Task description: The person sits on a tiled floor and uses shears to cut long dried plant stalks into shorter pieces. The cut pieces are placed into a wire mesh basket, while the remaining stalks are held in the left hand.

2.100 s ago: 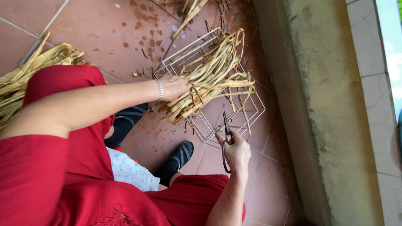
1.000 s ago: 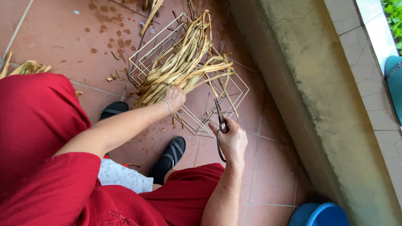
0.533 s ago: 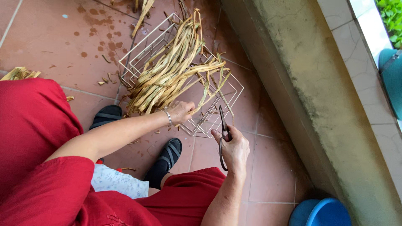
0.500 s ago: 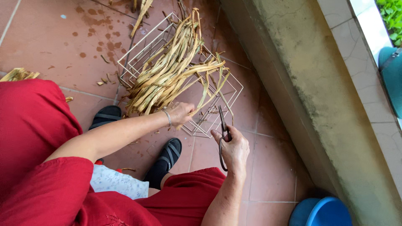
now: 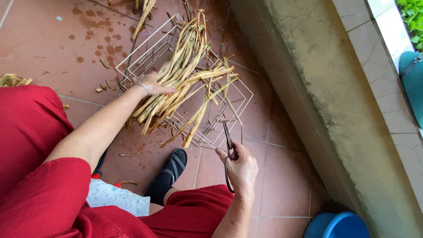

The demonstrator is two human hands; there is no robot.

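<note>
We sit low over a red tiled floor (image 5: 53, 39), dressed in red, one foot in a dark sandal (image 5: 169, 169) set flat on the tiles. Our left hand (image 5: 154, 83) reaches forward with a thin bracelet at the wrist and lies across a bundle of dry straw-coloured strips (image 5: 180, 88), fingers curled over the strips and gripping them. The bundle lies inside and across a white wire basket (image 5: 150, 50) that rests on the floor, tipped on its side, with the strips fanning out over its far rim and through its grid. Our right hand (image 5: 240, 169) is closed around the handles of dark metal scissors (image 5: 229, 145); the blades point up towards the basket's near corner, their tips just beside the wire and a loose strip. We cannot tell whether the blades touch anything.

More dry strips (image 5: 13, 80) lie at the left edge, and small scraps litter the tiles near the basket. A weathered concrete wall (image 5: 317, 88) rises on the right, with a blue tub (image 5: 337, 224) at its foot.
</note>
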